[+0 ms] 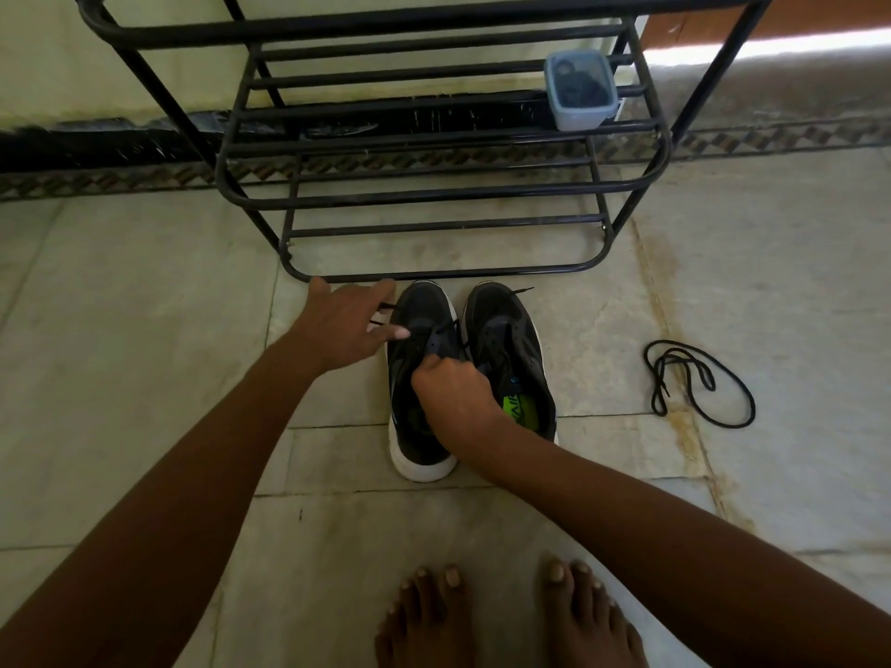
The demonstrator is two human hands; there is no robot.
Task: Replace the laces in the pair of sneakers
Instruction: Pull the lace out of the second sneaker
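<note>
Head view looks down on the tiled floor point(144, 330), where the pair of sneakers sits side by side just in front of the black metal shoe rack point(434, 200). Left hand point(349, 325) pinches a black lace point(446, 327) end beside the left sneaker point(419, 378); right hand point(455, 392) has its fingers curled, apparently pinching the lace at the eyelets. Risk now: uneven pulling could drag the short end out of an eyelet or skid the shoe. Another black lace point(699, 383) lies loose on the floor, well right of the right sneaker point(511, 349), easy to tangle underfoot.
</note>
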